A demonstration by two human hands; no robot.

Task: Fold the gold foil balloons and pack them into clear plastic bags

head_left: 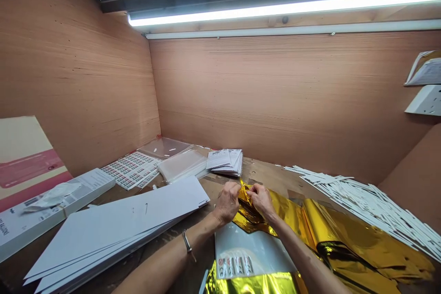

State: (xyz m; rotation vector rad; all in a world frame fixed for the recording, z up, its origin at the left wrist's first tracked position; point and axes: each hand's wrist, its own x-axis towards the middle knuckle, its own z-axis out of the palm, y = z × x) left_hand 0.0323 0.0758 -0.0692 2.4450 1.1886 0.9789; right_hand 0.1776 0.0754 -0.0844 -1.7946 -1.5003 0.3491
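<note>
A flat, shiny gold foil balloon (285, 209) lies in folds across the worktable, with a crumpled corner raised between my hands. My left hand (227, 203) is closed at the left of that corner, its fingertips pinching the foil edge. Just to its right, my right hand (261, 200) also pinches the foil, with the fingers bent. Below my hands is a clear plastic bag (255, 241) with a white insert and a strip of warning stickers (236, 266). More gold foil (258, 283) covers the lower end of the bag.
White card sheets (120, 225) are stacked at left, beside a long white box (14, 225). Behind lie sticker sheets (132, 167), clear bags (182, 165) and printed leaflets (225, 161). White sticks (372, 206) are heaped at right. Wooden panels (268, 101) enclose the table.
</note>
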